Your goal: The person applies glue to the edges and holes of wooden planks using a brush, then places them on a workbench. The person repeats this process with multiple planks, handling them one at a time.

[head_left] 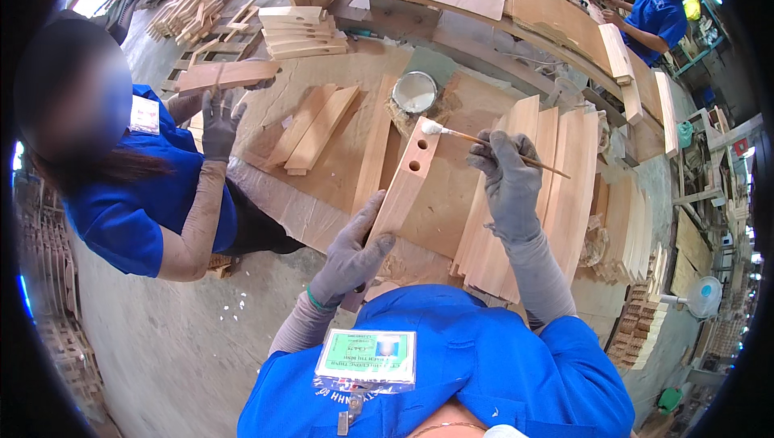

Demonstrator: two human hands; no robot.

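My gloved left hand (351,256) is closed round the lower part of a wooden piece (403,188), which tilts up and away from me. Two dark round holes show near the far end of that piece. Between the fingers of my gloved right hand (511,172) is a thin brush (536,164) with a wooden handle. White paste covers the brush's tip, which touches the top end of the piece beside the upper hole. Just beyond stands a round tin (414,93) with white paste in it, its sides smeared.
Several long boards (556,188) lie side by side to my right. More wooden pieces (322,127) rest on the cardboard-covered table (302,200). At left, a gloved co-worker (153,188) holds a wooden piece (226,75). Another person (657,18) works at the far right, behind a long bench (564,22).
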